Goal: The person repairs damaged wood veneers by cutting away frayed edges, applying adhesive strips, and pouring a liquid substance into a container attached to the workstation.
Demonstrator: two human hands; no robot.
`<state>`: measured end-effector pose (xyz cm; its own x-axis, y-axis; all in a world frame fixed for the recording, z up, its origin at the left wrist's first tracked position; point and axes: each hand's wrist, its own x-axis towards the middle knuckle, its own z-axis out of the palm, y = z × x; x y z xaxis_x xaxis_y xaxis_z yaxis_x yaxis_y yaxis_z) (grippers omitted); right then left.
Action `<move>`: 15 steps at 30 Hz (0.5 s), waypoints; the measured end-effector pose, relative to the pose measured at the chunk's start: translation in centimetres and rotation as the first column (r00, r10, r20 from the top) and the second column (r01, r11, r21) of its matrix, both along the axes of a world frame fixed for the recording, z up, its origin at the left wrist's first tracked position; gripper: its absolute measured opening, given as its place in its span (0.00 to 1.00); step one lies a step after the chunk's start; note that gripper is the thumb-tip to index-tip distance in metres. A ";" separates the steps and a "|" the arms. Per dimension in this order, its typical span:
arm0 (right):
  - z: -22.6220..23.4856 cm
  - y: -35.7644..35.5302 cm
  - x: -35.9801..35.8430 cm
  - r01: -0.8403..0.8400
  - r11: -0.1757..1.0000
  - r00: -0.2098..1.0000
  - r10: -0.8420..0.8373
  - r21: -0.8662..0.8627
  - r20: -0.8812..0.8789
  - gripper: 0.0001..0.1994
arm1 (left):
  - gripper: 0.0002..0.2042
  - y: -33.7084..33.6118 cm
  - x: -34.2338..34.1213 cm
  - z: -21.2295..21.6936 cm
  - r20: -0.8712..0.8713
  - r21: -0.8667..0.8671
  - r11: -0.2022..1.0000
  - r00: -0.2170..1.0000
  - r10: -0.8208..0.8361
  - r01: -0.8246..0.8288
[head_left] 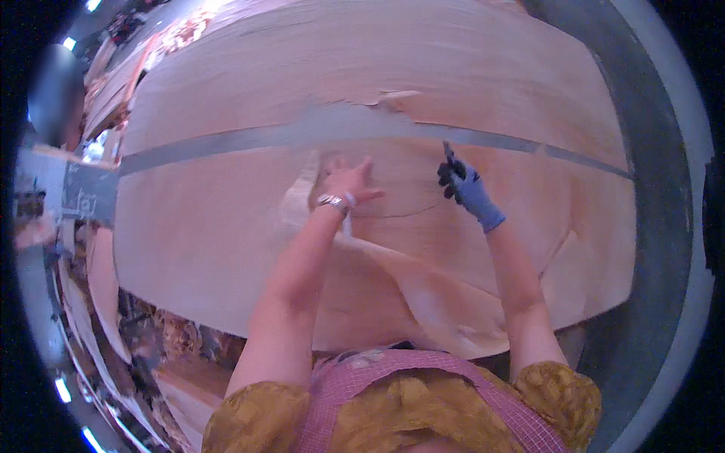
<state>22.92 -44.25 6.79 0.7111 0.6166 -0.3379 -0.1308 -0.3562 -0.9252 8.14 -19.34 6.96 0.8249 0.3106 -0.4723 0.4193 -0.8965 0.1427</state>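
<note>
While left hand (346, 183) flattens veneer sheet (226, 226), gap (249, 140) beyond

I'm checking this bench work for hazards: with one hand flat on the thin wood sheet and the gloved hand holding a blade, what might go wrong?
1. The left hand is bare and lies flat near the curved cut line; the blade in the gloved right hand might slip toward it.
2. The wood sheet already has a ragged torn edge, so it may split further.
</note>
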 end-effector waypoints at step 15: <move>-7.2 2.0 -0.9 0.089 0.862 0.729 0.284 -0.498 0.623 0.16 | 0.35 -5.0 -21.7 10.6 -0.178 -0.682 0.701 0.977 0.115 -0.206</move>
